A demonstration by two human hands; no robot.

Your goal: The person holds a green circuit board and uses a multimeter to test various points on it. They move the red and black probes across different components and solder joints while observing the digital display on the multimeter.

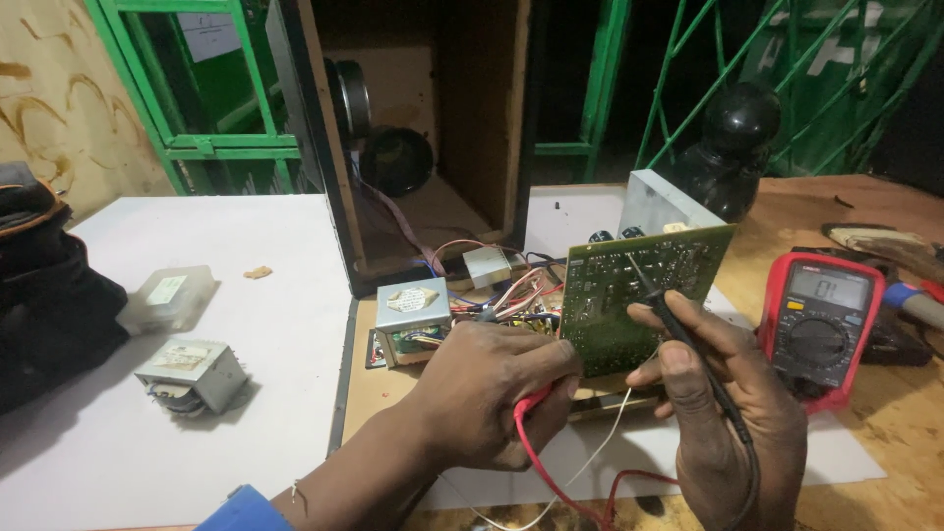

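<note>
Red probe (536, 398) pinched in the left hand (492, 393), its tip hidden behind the green circuit board (629, 295) propped upright; just right, the right hand (728, 413) clasps a black probe (654, 295) against its solder side, the multimeter (821, 324) beyond.

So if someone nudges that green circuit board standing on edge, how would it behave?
The green circuit board looks stiff and thin. Standing on edge, it would probably tip without the left hand steadying it. Attached wires might tug it back.
</note>
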